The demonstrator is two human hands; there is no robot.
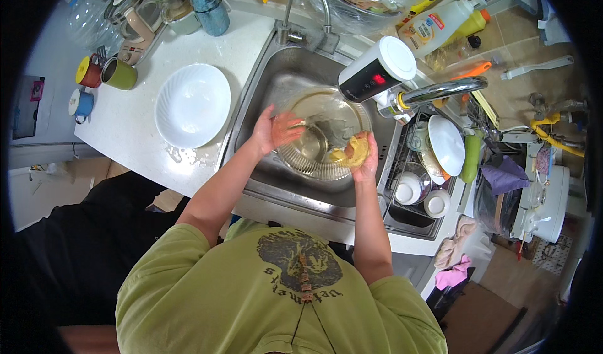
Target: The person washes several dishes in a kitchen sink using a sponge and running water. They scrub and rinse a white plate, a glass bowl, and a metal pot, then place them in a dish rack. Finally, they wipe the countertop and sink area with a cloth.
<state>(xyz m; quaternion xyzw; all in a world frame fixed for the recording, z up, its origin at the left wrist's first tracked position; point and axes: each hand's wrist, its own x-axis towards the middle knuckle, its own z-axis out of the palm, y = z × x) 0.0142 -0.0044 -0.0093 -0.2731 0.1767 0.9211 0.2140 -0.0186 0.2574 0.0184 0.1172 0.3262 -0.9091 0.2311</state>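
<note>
In the stainless steel sink (301, 191) lies a large clear basin with a ribbed side (313, 168), with water in it. My left hand (278, 130) is over the basin's left side, fingers apart and slightly blurred, holding nothing. At the basin's right edge my right hand (367, 158) grips a crumpled yellow cloth (356, 150). A white heating faucet with a lit red display (372, 74) hangs above the basin's upper right. On the counter left of the sink sits a white plate (193, 105).
A dish rack (391, 203) with bowls and plates adjoins the sink's right side. Behind the sink stand a thin curved tap (288, 20), a pump bottle (435, 27) and a plastic-wrapped bowl of food (362, 10). Mugs (119, 74) and a blue moka pot (209, 12) stand at left.
</note>
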